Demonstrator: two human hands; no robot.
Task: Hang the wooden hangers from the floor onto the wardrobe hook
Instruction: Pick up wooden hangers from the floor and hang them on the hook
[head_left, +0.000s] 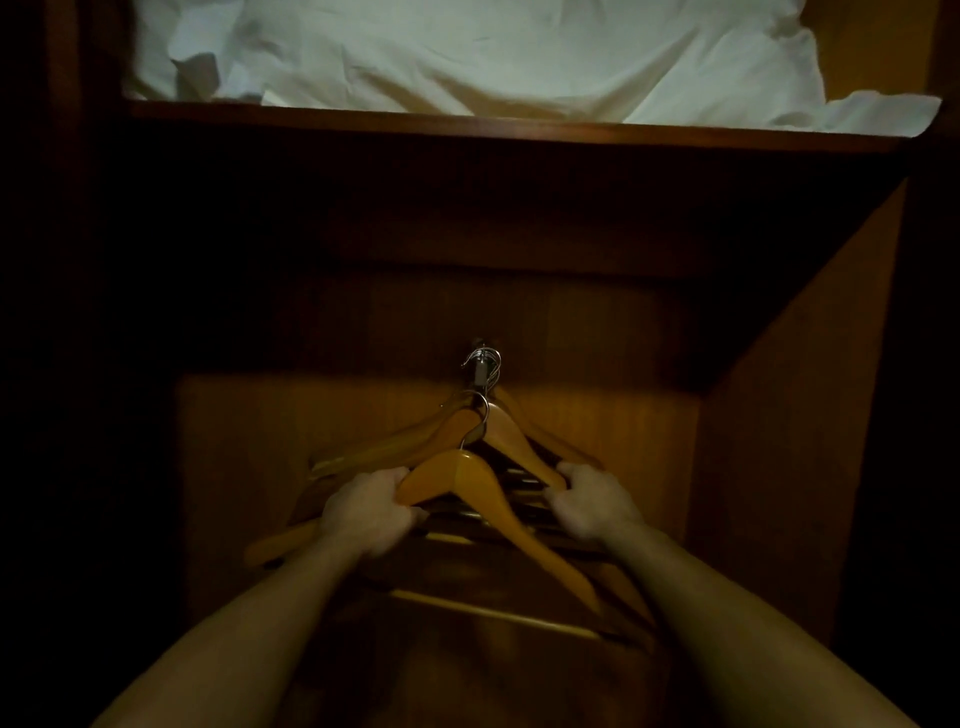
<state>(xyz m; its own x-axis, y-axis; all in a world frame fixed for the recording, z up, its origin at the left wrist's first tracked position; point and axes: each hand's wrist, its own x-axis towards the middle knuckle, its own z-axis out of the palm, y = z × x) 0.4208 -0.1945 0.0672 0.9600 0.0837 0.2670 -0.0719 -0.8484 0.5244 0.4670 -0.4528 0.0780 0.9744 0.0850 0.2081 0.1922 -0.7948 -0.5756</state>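
Observation:
Several wooden hangers hang by their metal loops from a metal wardrobe hook on the back wall. The nearest wooden hanger has its wire loop just below and in front of the hook, against the others. My left hand grips this bunch at its left shoulder. My right hand grips the right arms of the hangers. The lower bars of the hangers stretch toward me between my forearms.
A wooden shelf runs across above the hook, with white bedding lying on it. The wardrobe's right side wall stands close to my right arm. The left side is in deep shadow.

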